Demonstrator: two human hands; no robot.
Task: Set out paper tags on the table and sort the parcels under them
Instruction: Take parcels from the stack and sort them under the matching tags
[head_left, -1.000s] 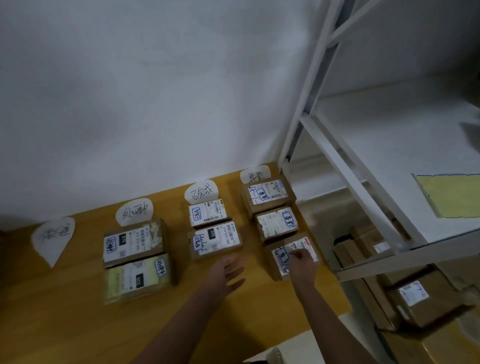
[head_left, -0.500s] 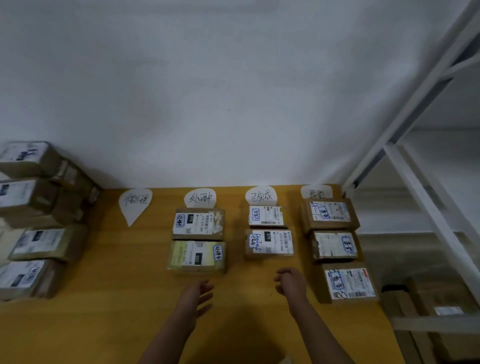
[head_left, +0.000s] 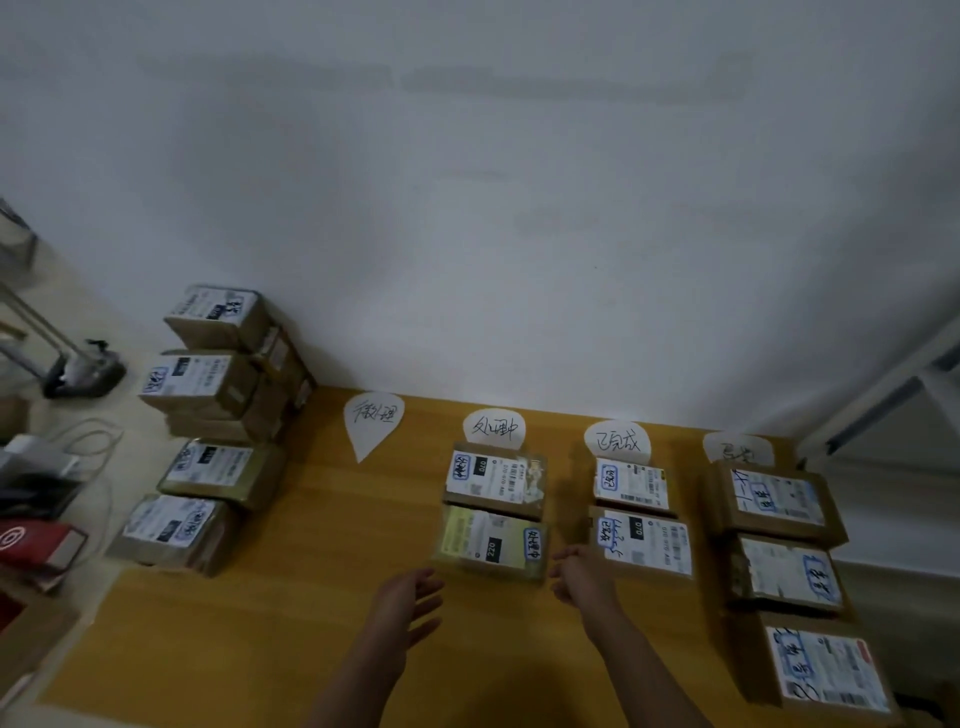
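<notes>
Several white paper tags lie along the far edge of the wooden table (head_left: 260, 639): a first tag (head_left: 373, 421) with nothing under it, a second tag (head_left: 494, 428) above two parcels (head_left: 493, 480), a third tag (head_left: 617, 441) above two parcels (head_left: 631, 486), and a fourth tag (head_left: 737, 451) above three parcels (head_left: 774, 501). An unsorted stack of parcels (head_left: 208, 384) stands at the table's left end. My left hand (head_left: 408, 597) hovers over the table with relaxed fingers, holding nothing. My right hand (head_left: 579, 574) hangs loosely curled beside the yellow-green parcel (head_left: 491, 543), empty.
A white wall rises behind the table. A white metal shelf frame (head_left: 883, 395) stands at the right. Left of the table are cables, a red box (head_left: 36, 545) and a dark metal stand (head_left: 78, 369).
My right hand has let go of the nearest parcel in the right column and pulled back toward the middle. My view has swung left, bringing the unsorted stack into sight.
</notes>
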